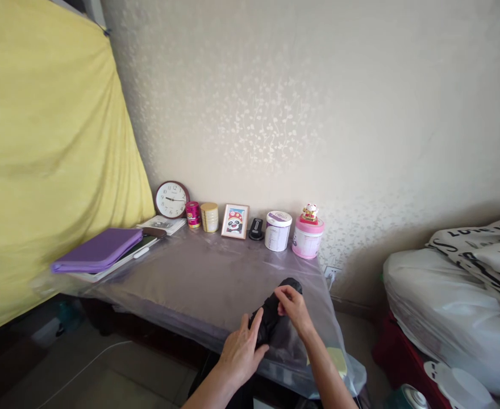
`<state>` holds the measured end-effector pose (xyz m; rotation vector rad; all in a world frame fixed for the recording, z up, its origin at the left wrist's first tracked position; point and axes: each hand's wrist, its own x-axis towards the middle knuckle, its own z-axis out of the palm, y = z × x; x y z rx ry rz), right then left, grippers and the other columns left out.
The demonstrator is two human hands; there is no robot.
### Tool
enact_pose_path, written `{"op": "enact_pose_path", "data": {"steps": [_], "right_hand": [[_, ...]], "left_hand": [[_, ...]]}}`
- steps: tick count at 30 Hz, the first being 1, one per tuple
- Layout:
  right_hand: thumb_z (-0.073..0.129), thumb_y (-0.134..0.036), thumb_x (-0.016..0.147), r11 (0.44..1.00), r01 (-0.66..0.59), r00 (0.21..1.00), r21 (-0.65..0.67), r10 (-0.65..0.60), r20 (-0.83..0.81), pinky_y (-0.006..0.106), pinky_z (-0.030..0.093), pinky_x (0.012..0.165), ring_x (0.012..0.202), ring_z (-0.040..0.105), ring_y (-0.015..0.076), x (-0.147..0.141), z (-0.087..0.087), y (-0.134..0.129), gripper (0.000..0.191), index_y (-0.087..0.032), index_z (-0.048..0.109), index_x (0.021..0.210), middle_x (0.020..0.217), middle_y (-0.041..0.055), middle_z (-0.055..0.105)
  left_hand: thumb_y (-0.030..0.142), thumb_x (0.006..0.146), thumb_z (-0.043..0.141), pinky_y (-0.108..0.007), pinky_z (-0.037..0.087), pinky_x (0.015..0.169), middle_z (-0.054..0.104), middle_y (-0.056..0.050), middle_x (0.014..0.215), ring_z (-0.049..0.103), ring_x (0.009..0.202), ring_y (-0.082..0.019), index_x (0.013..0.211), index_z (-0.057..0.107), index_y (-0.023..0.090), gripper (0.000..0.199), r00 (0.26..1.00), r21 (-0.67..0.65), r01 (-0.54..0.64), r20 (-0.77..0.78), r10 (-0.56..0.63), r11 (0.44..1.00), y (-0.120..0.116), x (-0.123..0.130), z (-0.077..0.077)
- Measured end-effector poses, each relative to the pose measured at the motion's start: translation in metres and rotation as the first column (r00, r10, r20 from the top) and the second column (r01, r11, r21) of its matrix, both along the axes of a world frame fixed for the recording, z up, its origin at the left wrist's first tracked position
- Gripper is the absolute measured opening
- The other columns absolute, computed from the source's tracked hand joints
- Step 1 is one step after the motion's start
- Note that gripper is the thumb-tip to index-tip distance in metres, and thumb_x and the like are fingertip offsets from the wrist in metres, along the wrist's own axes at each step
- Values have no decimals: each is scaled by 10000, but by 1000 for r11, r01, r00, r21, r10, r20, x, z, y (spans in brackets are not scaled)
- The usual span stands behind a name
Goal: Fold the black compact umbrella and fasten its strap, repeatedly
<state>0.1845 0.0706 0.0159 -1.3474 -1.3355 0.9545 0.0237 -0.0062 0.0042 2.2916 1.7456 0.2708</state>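
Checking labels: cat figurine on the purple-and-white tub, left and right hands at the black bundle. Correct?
Wrong tub: the head view shows the cat figurine on the pink-lidded tub. Left hand and right hand at the black bundle: correct.

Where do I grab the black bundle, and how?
Probably round its middle, from above: the black bundle is long and slanted, its top shows there, and the left hand is by the near end, the right hand nearer the far end.

Partial views, near side.
Black bundle [271,313] partly covered by left hand [242,347] and right hand [292,308]; can [412,397] cut by bottom edge.
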Motion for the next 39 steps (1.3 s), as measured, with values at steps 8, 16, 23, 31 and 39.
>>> {"op": "enact_pose_path", "data": {"steps": [8,16,23,31,39], "right_hand": [[597,-476,666,997,75,986,31,-70,-149,241,447,468,491,519,97,22,2,-11,363,-168,622,858,759,29,626],[402,-114,729,899,-346,819,267,151,554,314,444,842,914,590,171,-6,10,-7,376,-208,630,1012,994,50,651],[394,-76,693,899,-349,764,265,109,636,268,449,730,765,568,141,-9,11,-7,353,-203,646,904,861,42,595],[502,-236,699,956,-119,985,267,79,156,260,433,628,676,527,148,31,11,-35,131,-200,628,696,746,19,576],[591,-414,665,966,245,967,81,-237,-94,255,422,540,547,509,138,83,-36,-49,276,-178,637,799,585,-9,549]], "left_hand": [[210,793,496,-269,424,791,346,-104,1313,579,955,-193,1369,-98,347,839,1000,-67,-2,28,4,998,-17,-16,1],[63,762,424,-274,429,777,363,-111,1270,579,946,-186,1348,-126,389,868,998,-19,-17,-62,16,1000,-14,-10,-3],[35,756,367,-265,441,697,444,-110,1196,610,841,-178,1361,-99,371,834,988,-30,-52,-145,48,998,-11,-4,-3],[63,788,330,-258,425,697,535,-59,1029,597,823,-171,1373,-80,333,763,995,-31,-8,-97,5,1000,-11,-6,-6],[151,767,438,-293,425,753,572,-39,1000,575,876,-189,1383,44,342,756,990,-70,-6,139,16,998,-6,-15,-2]]}}
